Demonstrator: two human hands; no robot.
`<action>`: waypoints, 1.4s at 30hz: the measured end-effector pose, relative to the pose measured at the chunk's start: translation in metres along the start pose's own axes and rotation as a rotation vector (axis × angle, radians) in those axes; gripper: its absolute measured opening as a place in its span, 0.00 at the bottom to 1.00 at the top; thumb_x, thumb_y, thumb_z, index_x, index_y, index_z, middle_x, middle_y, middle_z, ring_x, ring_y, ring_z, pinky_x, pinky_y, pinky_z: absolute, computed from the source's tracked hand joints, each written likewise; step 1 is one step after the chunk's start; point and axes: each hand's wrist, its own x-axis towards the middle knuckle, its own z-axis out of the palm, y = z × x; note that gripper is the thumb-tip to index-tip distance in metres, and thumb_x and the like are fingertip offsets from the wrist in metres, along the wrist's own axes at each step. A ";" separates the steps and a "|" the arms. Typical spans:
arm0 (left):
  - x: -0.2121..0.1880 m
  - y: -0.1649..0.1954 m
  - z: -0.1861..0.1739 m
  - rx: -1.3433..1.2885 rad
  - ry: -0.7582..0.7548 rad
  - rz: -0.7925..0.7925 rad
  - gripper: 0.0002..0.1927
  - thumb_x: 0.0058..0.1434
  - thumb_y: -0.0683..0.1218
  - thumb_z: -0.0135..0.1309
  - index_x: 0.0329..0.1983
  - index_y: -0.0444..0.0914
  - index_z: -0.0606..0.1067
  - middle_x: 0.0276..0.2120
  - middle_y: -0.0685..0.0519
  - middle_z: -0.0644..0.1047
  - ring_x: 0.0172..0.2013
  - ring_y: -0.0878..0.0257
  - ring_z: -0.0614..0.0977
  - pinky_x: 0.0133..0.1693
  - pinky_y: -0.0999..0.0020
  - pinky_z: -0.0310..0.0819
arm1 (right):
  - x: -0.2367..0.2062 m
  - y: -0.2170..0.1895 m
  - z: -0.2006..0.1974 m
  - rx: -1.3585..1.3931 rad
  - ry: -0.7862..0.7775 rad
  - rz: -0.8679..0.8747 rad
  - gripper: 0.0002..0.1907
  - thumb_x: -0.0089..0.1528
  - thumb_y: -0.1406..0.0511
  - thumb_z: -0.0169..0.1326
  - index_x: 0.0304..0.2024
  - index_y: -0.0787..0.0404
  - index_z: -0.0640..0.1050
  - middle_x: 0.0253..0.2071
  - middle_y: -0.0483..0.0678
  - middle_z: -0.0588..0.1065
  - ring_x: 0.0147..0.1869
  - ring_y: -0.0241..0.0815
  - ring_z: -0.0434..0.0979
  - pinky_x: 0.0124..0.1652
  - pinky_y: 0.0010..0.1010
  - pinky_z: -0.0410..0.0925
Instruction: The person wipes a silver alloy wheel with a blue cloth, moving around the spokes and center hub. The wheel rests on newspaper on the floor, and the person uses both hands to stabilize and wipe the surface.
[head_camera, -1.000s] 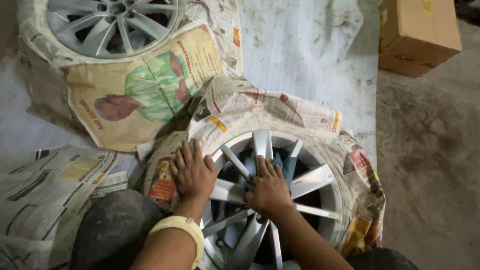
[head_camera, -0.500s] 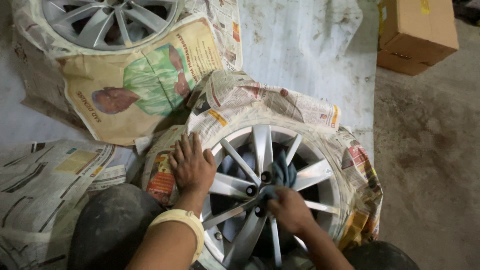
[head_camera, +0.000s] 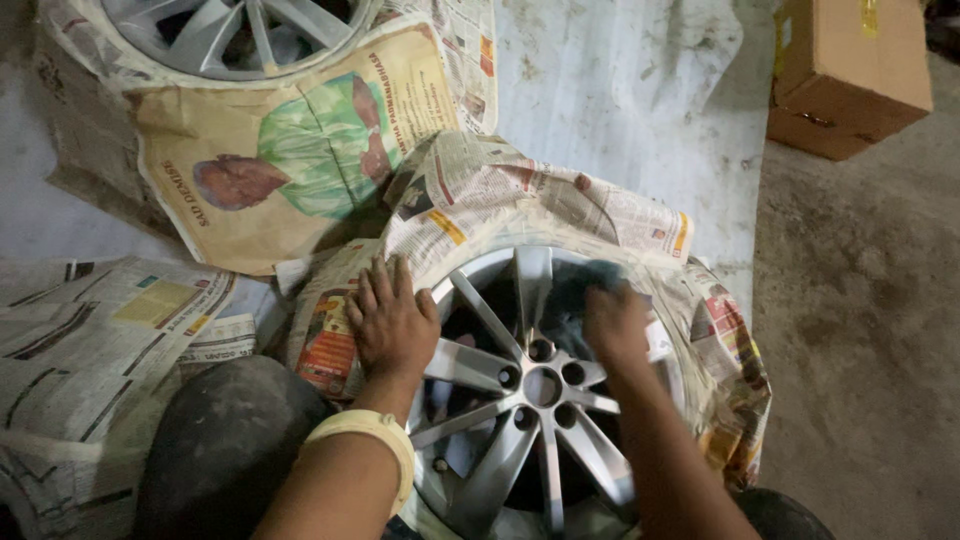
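The silver alloy wheel (head_camera: 530, 390) lay flat, its tyre masked in newspaper (head_camera: 520, 205), bottom edge cut off; the left hand (head_camera: 392, 318) rested open, fingers spread, on the rim's left side; the right hand (head_camera: 615, 322) was blurred over the spokes, its grip impossible to tell; beyond, a second wrapped wheel (head_camera: 215, 35) and a cardboard box (head_camera: 845, 75), both cropped.

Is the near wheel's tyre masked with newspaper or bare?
Masked: newspaper wraps around the silver alloy wheel, hiding the tyre. The left hand rests flat on its edge.
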 end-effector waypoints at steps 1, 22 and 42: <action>0.000 0.000 0.001 -0.009 0.009 -0.004 0.33 0.65 0.57 0.45 0.73 0.43 0.62 0.72 0.42 0.60 0.69 0.42 0.62 0.65 0.38 0.51 | 0.010 0.002 0.032 -0.106 -0.041 -0.272 0.15 0.64 0.61 0.53 0.41 0.67 0.80 0.37 0.63 0.77 0.44 0.62 0.77 0.44 0.51 0.68; 0.002 -0.003 0.005 0.022 -0.010 0.015 0.33 0.66 0.58 0.45 0.73 0.42 0.61 0.72 0.41 0.59 0.70 0.43 0.61 0.64 0.38 0.51 | -0.023 -0.019 0.070 -0.284 -0.072 -0.007 0.18 0.66 0.56 0.50 0.46 0.64 0.79 0.44 0.67 0.78 0.51 0.71 0.77 0.51 0.56 0.69; -0.013 0.020 0.020 0.025 0.089 0.049 0.34 0.64 0.57 0.49 0.73 0.42 0.65 0.69 0.41 0.65 0.68 0.42 0.65 0.64 0.38 0.54 | -0.017 0.043 -0.044 0.719 0.038 -0.143 0.14 0.62 0.71 0.48 0.47 0.67 0.80 0.42 0.51 0.80 0.47 0.52 0.81 0.49 0.38 0.69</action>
